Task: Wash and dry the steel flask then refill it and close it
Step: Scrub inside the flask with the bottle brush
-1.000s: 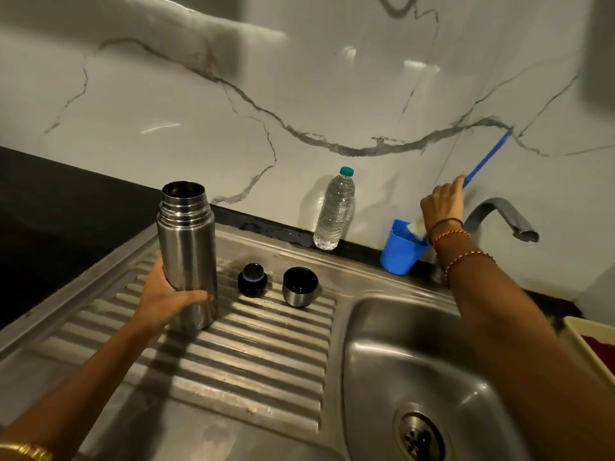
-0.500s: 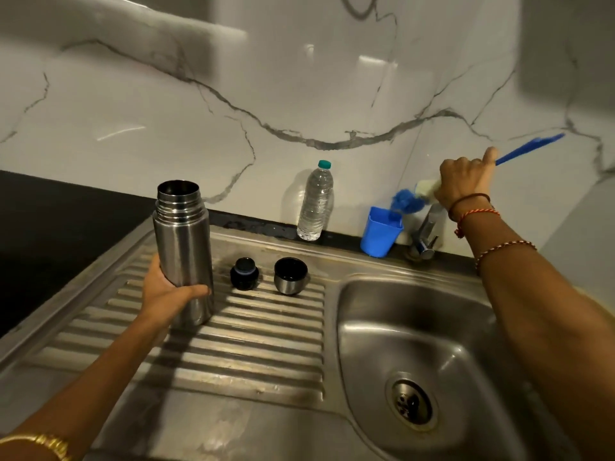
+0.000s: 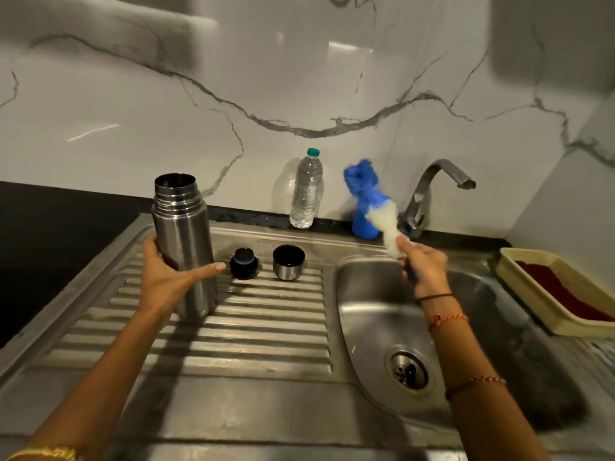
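So the steel flask (image 3: 184, 241) is standing upright with its mouth open on the ribbed drainboard (image 3: 266, 327) of the sink surface, left of the basin (image 3: 372, 314). The left hand (image 3: 169, 277) is wrapped around its lower half, thumb reaching across the front, fingers behind.

The right hand (image 3: 424, 266) is up over the back edge of the basin, fingers curled round the handle of a bottle brush (image 3: 376, 204). The brush points up and away, white bristles next to the hand and a blue tuft at the tip. It's motion-blurred, so I can't really make out the handle.

Just right of the flask on the drainboard sit the black stopper (image 3: 244, 263) and the steel cup lid (image 3: 288, 262), mouth up, near each other but not touching.

Against the marble wall there's a clear water bottle (image 3: 306, 191) with a teal cap, and a blue holder (image 3: 365, 224) mostly hidden behind the brush. The tap (image 3: 436, 188) arches beside it. A cream tray (image 3: 532, 294) with something dark red in it sits on the right edge.
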Tool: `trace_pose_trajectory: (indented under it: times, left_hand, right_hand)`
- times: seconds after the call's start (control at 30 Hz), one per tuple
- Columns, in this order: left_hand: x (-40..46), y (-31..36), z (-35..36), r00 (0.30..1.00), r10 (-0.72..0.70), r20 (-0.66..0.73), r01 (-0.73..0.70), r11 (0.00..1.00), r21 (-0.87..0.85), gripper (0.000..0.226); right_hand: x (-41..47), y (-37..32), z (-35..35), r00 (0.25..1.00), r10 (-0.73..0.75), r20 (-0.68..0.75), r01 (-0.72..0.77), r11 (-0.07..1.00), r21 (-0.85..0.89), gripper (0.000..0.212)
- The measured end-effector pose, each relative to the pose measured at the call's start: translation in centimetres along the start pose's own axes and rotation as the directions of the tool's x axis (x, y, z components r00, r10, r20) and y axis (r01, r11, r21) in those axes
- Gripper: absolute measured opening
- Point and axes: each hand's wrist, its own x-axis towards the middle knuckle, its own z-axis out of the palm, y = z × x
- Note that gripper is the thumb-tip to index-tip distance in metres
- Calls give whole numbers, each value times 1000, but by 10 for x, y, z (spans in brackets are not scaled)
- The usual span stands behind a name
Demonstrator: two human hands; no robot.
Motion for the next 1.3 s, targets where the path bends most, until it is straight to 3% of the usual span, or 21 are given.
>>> trace_pose_trajectory:
  times: [0.07, 0.13, 0.27, 0.37, 0.43, 0.5, 0.6, 0.67, 0.83, 1.0, 1.1, 1.13, 1.23, 1.3]
  left_hand:
    - [0, 8, 5, 998, 54, -40, -53, 998, 28, 98]
    - [2, 16, 9, 991, 100, -84, -92, 992, 91, 90]
    - [6, 49, 24, 969, 233, -84, -214, 958, 190, 82]
    - [14, 87, 45, 923, 379, -63, -350, 897, 269, 85]
    - [21, 109, 62, 870, 494, 7, -461, 806, 372, 85]
    - [31, 119, 76, 810, 577, 102, -545, 678, 493, 82]
    - [47, 123, 98, 793, 571, 209, -540, 502, 676, 74]
    - [54, 124, 111, 789, 558, 257, -537, 424, 729, 72]
    - [57, 120, 143, 758, 562, 332, -560, 299, 773, 73]
    - [53, 106, 167, 754, 587, 296, -514, 246, 822, 72]
    - [54, 99, 175, 774, 551, 313, -504, 235, 831, 76]
    - [54, 96, 175, 759, 543, 358, -531, 198, 824, 78]
    - [56, 87, 174, 621, 555, 554, -644, -43, 764, 92]
    - [58, 80, 173, 557, 543, 628, -690, -118, 714, 97]
  right_hand:
    - [-14, 9, 8, 974, 148, 169, -169, 978, 122, 10]
    - [-26, 5, 13, 951, 118, 286, -151, 984, 97, 8]
    - [-37, -31, 5, 952, -192, 239, 163, 977, 136, 28]
    - [-40, -58, -9, 883, -434, 180, 401, 896, 191, 38]
    - [-38, -64, -19, 808, -580, 101, 574, 815, 86, 41]
    - [-35, -60, -28, 686, -725, 63, 727, 679, -106, 43]
    - [-22, -42, -48, 522, -848, 88, 817, 468, -336, 44]
    - [-12, -31, -60, 479, -866, 146, 829, 391, -401, 43]
    - [7, -3, -83, 547, -816, 185, 793, 435, -426, 42]
    - [14, 28, -91, 539, -821, 188, 790, 416, -451, 33]
    - [12, 41, -92, 529, -815, 236, 792, 374, -484, 38]
    - [14, 43, -94, 529, -807, 262, 793, 361, -490, 40]
    - [18, 55, -104, 521, -787, 331, 804, 323, -498, 36]
    - [15, 70, -111, 572, -750, 331, 793, 404, -455, 51]
